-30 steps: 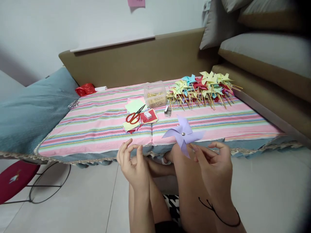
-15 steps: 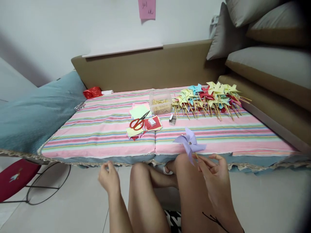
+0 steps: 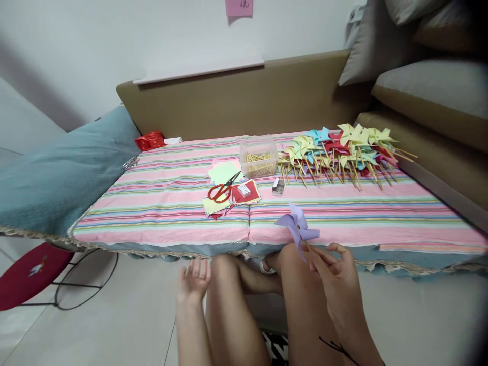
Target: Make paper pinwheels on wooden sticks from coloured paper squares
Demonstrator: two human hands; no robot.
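A purple paper pinwheel (image 3: 298,227) is pinched by its thin stick between the thumb and fingers of my right hand (image 3: 333,267), over my right knee and near the cloth's front edge. Beside my left knee, my left hand (image 3: 194,281) is turned palm up, fingers spread, holding nothing. Red-handled scissors (image 3: 221,192) lie on paper squares (image 3: 224,173). A small white box (image 3: 244,190) rests on red paper cards (image 3: 251,197). To their right stands a small open metallic box (image 3: 278,189).
A clear plastic box (image 3: 260,168) holds many sticks. Finished pinwheels (image 3: 343,152) are piled at the back right beside cushions (image 3: 434,91). A red plastic bag (image 3: 151,141) lies at the back left of the striped cloth (image 3: 152,203). A red stool (image 3: 34,272) stands at left.
My left hand has moved right toward my knee and opened from closed fingers to a spread palm. The pinwheel stays in my right hand, its blades slightly turned. The view has shifted slightly.
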